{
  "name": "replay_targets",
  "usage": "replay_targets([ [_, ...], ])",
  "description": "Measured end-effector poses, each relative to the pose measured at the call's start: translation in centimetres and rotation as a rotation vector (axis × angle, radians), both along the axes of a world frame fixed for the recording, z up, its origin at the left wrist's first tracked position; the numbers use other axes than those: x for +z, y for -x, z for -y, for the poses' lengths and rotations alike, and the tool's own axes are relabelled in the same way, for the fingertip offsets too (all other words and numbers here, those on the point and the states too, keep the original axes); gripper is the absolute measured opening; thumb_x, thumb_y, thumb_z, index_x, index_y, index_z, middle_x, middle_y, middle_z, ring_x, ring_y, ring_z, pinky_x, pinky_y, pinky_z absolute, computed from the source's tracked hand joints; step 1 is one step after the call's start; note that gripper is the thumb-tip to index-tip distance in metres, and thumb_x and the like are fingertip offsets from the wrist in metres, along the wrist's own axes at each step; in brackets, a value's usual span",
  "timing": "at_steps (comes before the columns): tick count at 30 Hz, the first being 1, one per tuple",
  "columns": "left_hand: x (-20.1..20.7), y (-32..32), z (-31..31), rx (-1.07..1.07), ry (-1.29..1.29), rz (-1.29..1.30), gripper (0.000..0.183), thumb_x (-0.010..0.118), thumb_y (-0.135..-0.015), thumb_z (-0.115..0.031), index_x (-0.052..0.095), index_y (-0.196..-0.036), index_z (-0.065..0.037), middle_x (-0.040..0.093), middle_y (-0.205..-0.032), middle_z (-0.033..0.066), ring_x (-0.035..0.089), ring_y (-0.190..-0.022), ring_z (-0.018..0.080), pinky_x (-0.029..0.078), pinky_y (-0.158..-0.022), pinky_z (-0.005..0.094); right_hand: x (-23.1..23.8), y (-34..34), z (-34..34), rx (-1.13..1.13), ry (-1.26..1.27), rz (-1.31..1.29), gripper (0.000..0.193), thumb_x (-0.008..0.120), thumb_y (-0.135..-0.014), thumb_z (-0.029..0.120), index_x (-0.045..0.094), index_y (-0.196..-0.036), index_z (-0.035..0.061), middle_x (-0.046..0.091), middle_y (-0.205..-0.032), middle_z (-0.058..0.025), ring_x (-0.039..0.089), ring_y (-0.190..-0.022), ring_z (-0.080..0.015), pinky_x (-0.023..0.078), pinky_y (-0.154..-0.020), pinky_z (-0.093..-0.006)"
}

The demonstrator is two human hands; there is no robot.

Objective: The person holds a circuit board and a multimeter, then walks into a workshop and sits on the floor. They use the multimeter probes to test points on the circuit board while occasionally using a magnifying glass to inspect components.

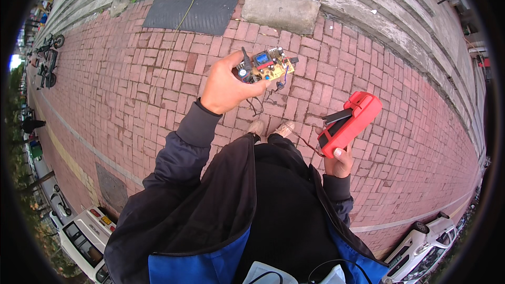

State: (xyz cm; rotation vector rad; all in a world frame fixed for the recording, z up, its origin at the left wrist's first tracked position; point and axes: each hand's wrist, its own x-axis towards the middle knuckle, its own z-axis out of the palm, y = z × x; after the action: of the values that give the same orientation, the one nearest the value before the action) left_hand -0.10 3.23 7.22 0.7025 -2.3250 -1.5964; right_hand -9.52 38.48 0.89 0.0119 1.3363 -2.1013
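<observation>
Jacket [192, 213] nearest, a circuit board [271, 68] juts rightward from the left hand [227, 86].

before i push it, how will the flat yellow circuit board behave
The yellow circuit board is probably stiff, being a flat panel, but fragile, since its components stand uncovered. The thin dark wires hanging beside it curl, so seem floppy.

Reddish brick paving [421, 142] spreads across the frame in even daylight — weathered concrete steps [384, 13] curve along the top and upper right, a dark mat [205, 13] lies upper centre-left — white vehicles [83, 239] stand lower left and lower right.
</observation>
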Motion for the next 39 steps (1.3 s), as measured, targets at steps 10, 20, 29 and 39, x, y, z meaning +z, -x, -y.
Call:
replay_targets([
  [10,-0.9,0.1,0.1,0.073,-0.161,-0.091,0.04,0.095,-0.08,-0.027,0.07,-0.091,0.003,0.065,-0.078,-0.0015,0.054,-0.072,0.0038,0.047,-0.061,0.0262,0.1,0.0,-0.1,0.012,-0.017,0.009,0.091,0.082,-0.07,0.031,0.051,-0.147,-0.0055,0.064,-0.134,-0.017,0.068,-0.123,-0.0413,0.053,-0.109,-0.049],
  [20,-1.6,0.1,0.4,0.081,-0.324,-0.065,0.039,0.094,-0.084,-0.024,0.077,-0.104,0.004,0.07,-0.082,-0.0016,0.059,-0.074,0.003,0.049,-0.065,0.0237,-0.2,0.2,-0.2,0.016,0.004,0.014,0.09,0.081,-0.071,0.032,0.052,-0.147,-0.0071,0.063,-0.137,-0.0172,0.066,-0.126,-0.0412,0.051,-0.112,-0.0496],
  [29,-1.2,1.4,-0.4,0.081,-0.198,-0.053,0.038,0.093,-0.082,-0.023,0.074,-0.1,0.004,0.07,-0.084,-0.0004,0.059,-0.074,0.0039,0.051,-0.065,0.0251,-1.8,1.7,-0.9,0.029,0.008,0.029,0.09,0.082,-0.07,0.032,0.053,-0.145,-0.0075,0.067,-0.129,-0.0159,0.069,-0.121,-0.0392,0.052,-0.11,-0.049],
  [39,1.2,10.1,-0.5,0.07,0.357,-0.011,0.042,0.092,-0.077,-0.011,0.071,-0.109,0.006,0.07,-0.097,0.003,0.065,-0.085,0.0069,0.056,-0.074,0.0266,-0.5,12.4,-3.6,-0.064,0.052,-0.034,0.096,0.085,-0.07,0.031,0.047,-0.151,-0.005,0.065,-0.133,-0.0179,0.067,-0.121,-0.0367,0.054,-0.107,-0.0487],
])
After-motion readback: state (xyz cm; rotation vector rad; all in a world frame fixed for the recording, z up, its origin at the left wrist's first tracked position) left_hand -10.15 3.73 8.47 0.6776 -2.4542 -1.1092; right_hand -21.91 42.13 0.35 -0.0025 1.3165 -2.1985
